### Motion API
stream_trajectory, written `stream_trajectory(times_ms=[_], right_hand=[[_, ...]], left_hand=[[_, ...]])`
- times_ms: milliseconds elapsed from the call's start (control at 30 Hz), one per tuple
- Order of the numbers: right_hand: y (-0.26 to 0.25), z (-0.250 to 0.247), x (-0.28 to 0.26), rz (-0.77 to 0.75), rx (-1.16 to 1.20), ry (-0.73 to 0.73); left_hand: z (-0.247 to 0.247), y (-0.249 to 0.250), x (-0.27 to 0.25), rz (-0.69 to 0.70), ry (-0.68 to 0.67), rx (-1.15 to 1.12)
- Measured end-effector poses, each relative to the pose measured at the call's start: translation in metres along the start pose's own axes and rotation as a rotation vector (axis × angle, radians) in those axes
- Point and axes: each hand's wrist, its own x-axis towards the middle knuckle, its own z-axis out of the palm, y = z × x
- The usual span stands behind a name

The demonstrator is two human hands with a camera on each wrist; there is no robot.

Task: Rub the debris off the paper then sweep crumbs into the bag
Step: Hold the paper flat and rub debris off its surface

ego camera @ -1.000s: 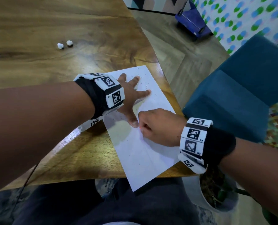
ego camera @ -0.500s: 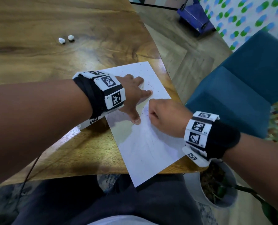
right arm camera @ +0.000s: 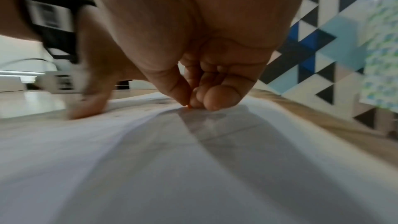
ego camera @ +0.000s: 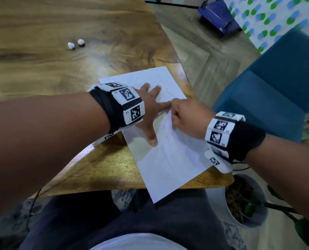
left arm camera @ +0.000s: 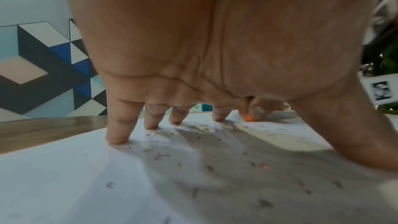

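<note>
A white sheet of paper (ego camera: 168, 168) lies slanted at the near right corner of the wooden table (ego camera: 60, 69), its lower corner hanging over the edge. Dark crumbs (ego camera: 165, 92) are strewn over its far half, plainly visible as crumbs (left arm camera: 159, 156) in the left wrist view. My left hand (ego camera: 150, 105) presses the sheet with spread, straight fingers (left arm camera: 117, 135). Just to its right, my right hand (ego camera: 184, 116) pinches a small orange eraser (left arm camera: 248, 118) against the paper; only the eraser tip (right arm camera: 189, 106) shows under the curled fingers.
Two small white lumps (ego camera: 75, 43) sit further back on the table. A blue chair (ego camera: 276, 87) stands right of the table, with a potted plant (ego camera: 245, 199) below the table's corner. A blue box (ego camera: 218, 17) rests on the floor beyond.
My right hand has slid away from me up the paper, from near the left thumb to beside the left index finger. The left hand has stayed pressed on the sheet.
</note>
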Motion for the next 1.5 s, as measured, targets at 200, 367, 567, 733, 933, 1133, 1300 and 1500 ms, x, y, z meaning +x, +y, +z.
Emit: stream_trajectory(times_ms=[200, 367, 567, 733, 933, 1133, 1300, 1500], right_hand=[[-0.037, 0.006, -0.041, -0.238, 0.077, -0.157], [-0.019, 0.006, -0.022, -0.097, 0.092, -0.106], [-0.002, -0.005, 0.000, 0.119, 0.043, 0.050], [-0.044, 0.005, -0.031, -0.066, 0.150, -0.067], [-0.018, 0.011, -0.026, -0.023, 0.094, -0.053], [0.016, 0.002, 0.002, 0.126, 0.004, 0.081], [0.010, 0.007, -0.014, 0.038, 0.114, 0.074], [-0.029, 0.021, -0.048, -0.187, 0.090, -0.040]], left_hand=[[0.001, 0.002, 0.002, -0.007, -0.003, 0.016], [0.003, 0.001, 0.000, 0.009, -0.011, 0.007], [0.004, 0.003, -0.001, 0.007, -0.015, 0.000], [0.005, 0.004, 0.000, 0.003, -0.020, 0.022], [0.006, 0.001, -0.003, 0.020, -0.009, 0.025], [0.003, 0.007, -0.009, 0.084, 0.080, 0.123], [0.008, 0.010, -0.013, 0.064, -0.007, 0.053], [0.011, 0.010, -0.012, 0.083, -0.011, 0.037]])
